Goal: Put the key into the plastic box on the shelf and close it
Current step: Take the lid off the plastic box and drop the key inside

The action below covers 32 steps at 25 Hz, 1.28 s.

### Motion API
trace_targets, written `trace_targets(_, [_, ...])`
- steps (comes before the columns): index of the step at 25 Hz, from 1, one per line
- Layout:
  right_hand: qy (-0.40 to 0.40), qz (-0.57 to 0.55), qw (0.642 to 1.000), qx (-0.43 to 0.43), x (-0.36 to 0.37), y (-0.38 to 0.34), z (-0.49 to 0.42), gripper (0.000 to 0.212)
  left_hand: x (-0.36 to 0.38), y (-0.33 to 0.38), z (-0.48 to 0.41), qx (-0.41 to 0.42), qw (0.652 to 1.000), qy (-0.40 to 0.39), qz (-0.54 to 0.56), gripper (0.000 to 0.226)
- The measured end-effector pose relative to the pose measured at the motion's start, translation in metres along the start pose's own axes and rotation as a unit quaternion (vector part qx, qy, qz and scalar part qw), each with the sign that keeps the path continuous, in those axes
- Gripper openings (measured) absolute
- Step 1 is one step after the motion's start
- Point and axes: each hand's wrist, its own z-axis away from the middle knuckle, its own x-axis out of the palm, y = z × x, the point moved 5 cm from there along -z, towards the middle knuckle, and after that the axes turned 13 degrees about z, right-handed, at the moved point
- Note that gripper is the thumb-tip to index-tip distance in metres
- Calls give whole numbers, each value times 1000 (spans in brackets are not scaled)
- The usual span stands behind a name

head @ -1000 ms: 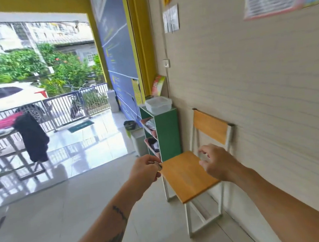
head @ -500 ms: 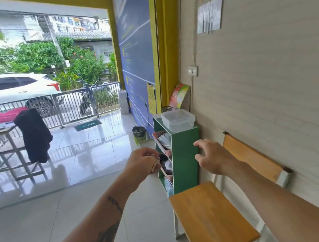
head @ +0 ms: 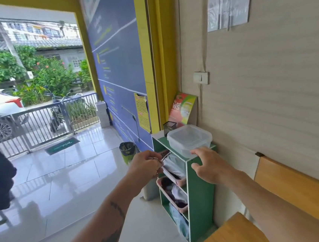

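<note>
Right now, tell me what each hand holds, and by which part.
The left hand pinches the key; which part cannot be told. The right hand holds nothing, open near the plastic box.

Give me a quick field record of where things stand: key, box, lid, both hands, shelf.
key: small metal piece pinched in the left hand, partly hidden by the fingers
box: clear plastic box on top of the green shelf
lid: on the box, looks shut
right hand: open, fingertips at the box's near lower edge, no grip yet
left hand: closed on the key, left of the shelf, below box height
behind box: dark mesh cup
step left: open box, drop key, close
</note>
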Motion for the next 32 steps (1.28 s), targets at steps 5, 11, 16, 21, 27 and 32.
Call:
trace_targets(5, [23,4,1000,7,24,9,-115,55,-2,-12,-123,-27,999,-18,12,20])
trace_targets(11, [-5,20,1000,23,47,31,-236,55,2,-11,-259,-54,997,-23,47,19])
trace_targets(16, [-24,37,998,55,75,47,-304,57,12,-30,-359,-91,994,-42,38,21])
trace_targets(21, [-42,61,991,116,109,64,-363,57,30,-66,-462,-133,987,-94,19,24])
trace_targets(27, [-68,88,974,197,145,69,-405,54,55,-112,-554,-147,970,-184,-57,23])
trace_targets(32, [-69,146,960,227,163,68,-413,53,85,-155,-586,-149,944,-268,-119,27])
